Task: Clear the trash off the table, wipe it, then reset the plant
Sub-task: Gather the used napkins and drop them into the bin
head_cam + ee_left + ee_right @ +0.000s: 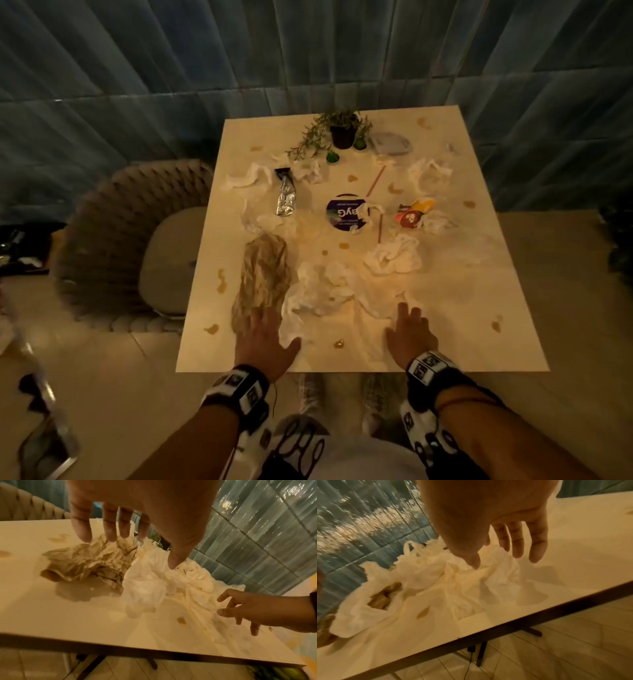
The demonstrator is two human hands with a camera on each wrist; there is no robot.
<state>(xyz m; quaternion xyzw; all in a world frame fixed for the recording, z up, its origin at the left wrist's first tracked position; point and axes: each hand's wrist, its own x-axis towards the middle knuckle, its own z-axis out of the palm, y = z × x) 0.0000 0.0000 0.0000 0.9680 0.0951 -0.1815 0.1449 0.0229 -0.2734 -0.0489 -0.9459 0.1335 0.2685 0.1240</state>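
Note:
A pale square table [479, 308] is littered with trash. A crumpled brown paper bag [263, 274] [85, 562] lies near the front left, and white napkins [318, 291] [145, 588] [436, 581] are heaped beside it. My left hand [265, 337] [123, 536] hovers open, fingers spread, over the bag's near end. My right hand [409, 330] [505, 553] hangs open just above the napkins at the front. A small potted plant [342, 132] stands at the far edge. A foil wrapper [285, 197], a round purple lid [346, 214] and a red-and-yellow snack wrapper [416, 212] lie mid-table.
Brown stains [221, 279] dot the tabletop. A clear plastic lid [390, 144] lies beside the plant, two straws [376, 181] lie near the centre. A woven chair [137, 240] stands left of the table, a tiled wall [308, 51] behind it. My shoes [310, 394] show under the near edge.

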